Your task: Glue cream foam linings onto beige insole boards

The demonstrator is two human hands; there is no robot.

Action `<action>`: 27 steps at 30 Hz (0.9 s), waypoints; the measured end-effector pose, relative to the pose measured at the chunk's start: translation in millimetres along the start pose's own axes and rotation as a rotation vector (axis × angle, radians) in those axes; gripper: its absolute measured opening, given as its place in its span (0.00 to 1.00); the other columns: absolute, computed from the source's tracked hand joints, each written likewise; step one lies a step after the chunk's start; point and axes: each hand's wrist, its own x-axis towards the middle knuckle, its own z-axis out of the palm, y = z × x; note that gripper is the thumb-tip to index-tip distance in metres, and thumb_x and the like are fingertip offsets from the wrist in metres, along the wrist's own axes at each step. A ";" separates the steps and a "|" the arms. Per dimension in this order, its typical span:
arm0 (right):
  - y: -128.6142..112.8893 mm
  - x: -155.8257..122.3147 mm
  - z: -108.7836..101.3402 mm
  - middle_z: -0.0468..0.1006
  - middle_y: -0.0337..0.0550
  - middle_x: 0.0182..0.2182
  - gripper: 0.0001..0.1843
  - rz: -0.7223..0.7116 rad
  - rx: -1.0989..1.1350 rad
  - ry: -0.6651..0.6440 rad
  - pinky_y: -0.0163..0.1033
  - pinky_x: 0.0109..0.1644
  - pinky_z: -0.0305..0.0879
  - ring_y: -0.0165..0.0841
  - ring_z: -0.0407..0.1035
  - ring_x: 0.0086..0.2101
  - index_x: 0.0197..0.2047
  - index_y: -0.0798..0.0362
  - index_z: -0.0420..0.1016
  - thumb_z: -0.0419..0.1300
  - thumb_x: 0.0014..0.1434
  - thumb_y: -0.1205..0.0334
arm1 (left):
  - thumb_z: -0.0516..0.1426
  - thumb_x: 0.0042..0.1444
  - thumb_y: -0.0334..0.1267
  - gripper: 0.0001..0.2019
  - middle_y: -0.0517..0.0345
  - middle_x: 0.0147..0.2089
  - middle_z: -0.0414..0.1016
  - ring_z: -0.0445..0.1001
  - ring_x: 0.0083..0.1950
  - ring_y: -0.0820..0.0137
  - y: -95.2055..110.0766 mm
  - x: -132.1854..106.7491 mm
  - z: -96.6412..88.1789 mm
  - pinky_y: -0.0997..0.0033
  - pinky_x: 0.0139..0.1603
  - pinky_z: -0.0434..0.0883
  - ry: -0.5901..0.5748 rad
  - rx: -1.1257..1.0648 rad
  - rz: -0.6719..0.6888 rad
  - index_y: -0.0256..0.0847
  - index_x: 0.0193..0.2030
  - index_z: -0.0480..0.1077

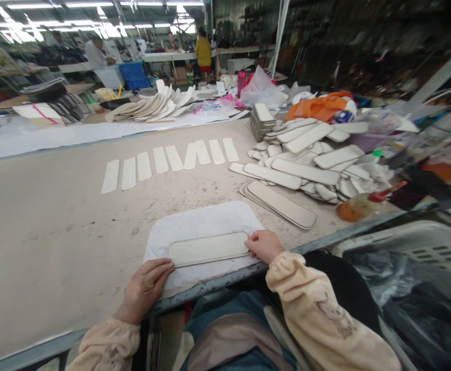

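A long off-white panel with rounded corners and a dark edge [210,248] lies on a white sheet [202,219] at the table's near edge. My left hand [146,286] grips its left end, fingers pressed together. At the opposite end, my right hand [264,245] pinches the right corner; the thumb is partly hidden. Just beyond my right hand, a small fanned stack of similar panels [281,203] rests on the table. A row of several short pale strips [144,166] is laid out farther back.
A large heap of panels [306,170] covers the right side, beside an orange bag [314,106] and a bottle with amber contents [352,207]. A pale slotted basket [434,252] stands below the table edge [218,281]. People [203,49] are in the background.
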 end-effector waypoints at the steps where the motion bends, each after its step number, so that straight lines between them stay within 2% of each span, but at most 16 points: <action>1: 0.0 0.0 0.0 0.75 0.36 0.18 0.07 0.003 0.001 0.004 0.28 0.31 0.62 0.28 0.71 0.24 0.26 0.52 0.76 0.56 0.48 0.63 | 0.55 0.57 0.41 0.08 0.57 0.40 0.78 0.76 0.40 0.69 -0.7 0.1 0.1 0.68 0.43 0.75 -0.004 0.003 0.007 0.45 0.38 0.76; 9: 2.1 3.0 2.0 0.75 0.36 0.18 0.07 -0.004 0.000 0.004 0.28 0.30 0.62 0.28 0.71 0.25 0.25 0.53 0.76 0.56 0.48 0.65 | 0.53 0.58 0.46 0.13 0.56 0.40 0.78 0.76 0.40 0.66 -1.4 2.4 1.3 0.66 0.43 0.75 -0.012 0.006 0.016 0.46 0.38 0.76; 19: 1.5 2.9 2.9 0.75 0.37 0.18 0.08 -0.011 -0.030 -0.006 0.28 0.30 0.62 0.27 0.71 0.23 0.26 0.53 0.75 0.55 0.49 0.65 | 0.56 0.56 0.40 0.08 0.56 0.42 0.77 0.75 0.42 0.68 -4.9 0.1 2.1 0.67 0.45 0.73 -0.025 -0.034 0.036 0.45 0.40 0.76; 27: -1.8 -0.4 -1.8 0.74 0.39 0.19 0.08 -0.045 -0.155 0.052 0.32 0.35 0.62 0.31 0.71 0.27 0.25 0.52 0.75 0.57 0.51 0.60 | 0.56 0.56 0.38 0.07 0.56 0.40 0.78 0.75 0.41 0.69 -0.4 2.2 0.0 0.67 0.44 0.74 -0.008 -0.020 0.023 0.44 0.38 0.75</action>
